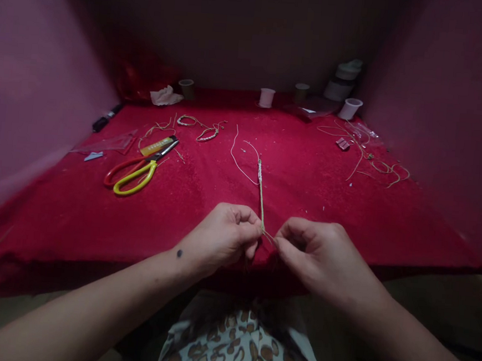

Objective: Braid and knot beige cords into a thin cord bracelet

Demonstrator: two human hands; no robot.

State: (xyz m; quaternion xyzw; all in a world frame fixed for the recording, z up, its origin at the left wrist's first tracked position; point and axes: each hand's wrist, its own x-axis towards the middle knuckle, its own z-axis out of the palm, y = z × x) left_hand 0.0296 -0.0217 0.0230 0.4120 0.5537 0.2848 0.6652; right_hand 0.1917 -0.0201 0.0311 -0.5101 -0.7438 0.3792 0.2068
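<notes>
My left hand (225, 236) and my right hand (317, 254) meet at the near edge of a red-covered table (306, 197). Both pinch the near end of a thin pale cord (261, 196), fingers closed on it. The cord runs away from me over the cloth. A short knotted white section (260, 171) sits partway along it, and loose strands (239, 152) curl beyond that.
Scissors (135, 169) with red and yellow handles lie at the left. Finished braided loops (201, 128) lie behind them. Cord scraps (376, 160) are scattered at the right. Small cups and spools (266, 97) stand along the back wall. Pink walls close in both sides.
</notes>
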